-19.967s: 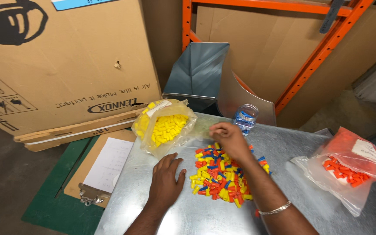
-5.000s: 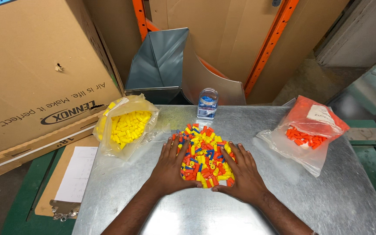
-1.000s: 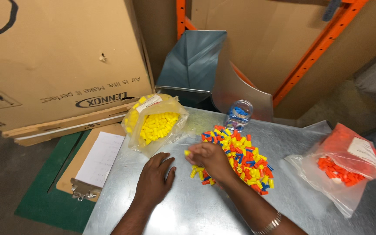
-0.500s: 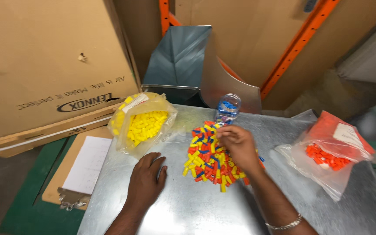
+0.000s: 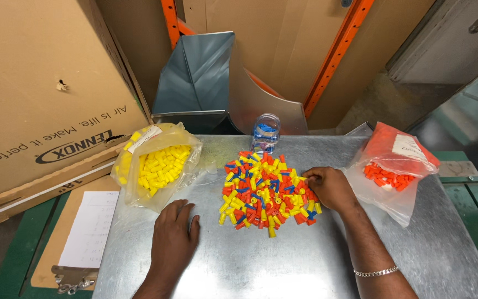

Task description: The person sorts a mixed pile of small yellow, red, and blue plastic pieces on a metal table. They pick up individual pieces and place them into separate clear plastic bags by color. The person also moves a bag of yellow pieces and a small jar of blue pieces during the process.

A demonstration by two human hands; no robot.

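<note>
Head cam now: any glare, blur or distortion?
Head view: sharp, no motion blur; soft glare on the metal table and both bags, yellow and orange; slight wide-angle bend at the edges; faint shadow beside the left hand.

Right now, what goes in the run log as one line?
left hand: flat on metal table | right hand: fingertips pinching at mixed connector pile | yellow bag left | orange bag right

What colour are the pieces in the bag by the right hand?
Orange pieces, in the clear bag; head view.
</note>
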